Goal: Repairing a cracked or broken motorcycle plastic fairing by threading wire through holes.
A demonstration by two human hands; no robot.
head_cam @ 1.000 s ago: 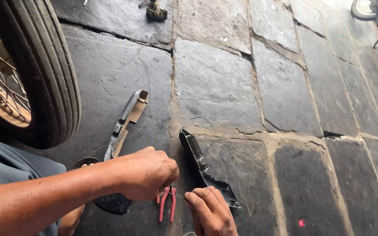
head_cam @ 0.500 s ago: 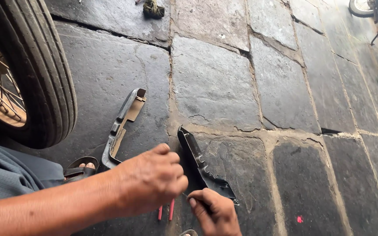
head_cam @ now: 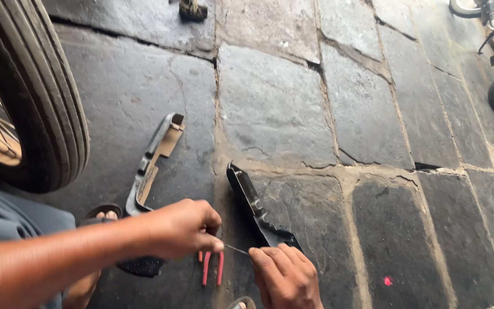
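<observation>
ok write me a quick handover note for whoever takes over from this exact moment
Left hand: fingers pinched on one end of a thin wire.
Right hand: pinches the wire's other end, beside the black plastic cover.
Red-handled pliers lie on the stone floor under the hands; the grey cover half lies by the tyre.
Done: both covers are off and on the floor.
Left: the wire is in hand, attached to nothing visible.

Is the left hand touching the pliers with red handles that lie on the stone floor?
Cannot tell. In the head view the left hand covers the upper part of the pliers, so no contact or gap shows plainly; only the red handles show below the fingers.
</observation>
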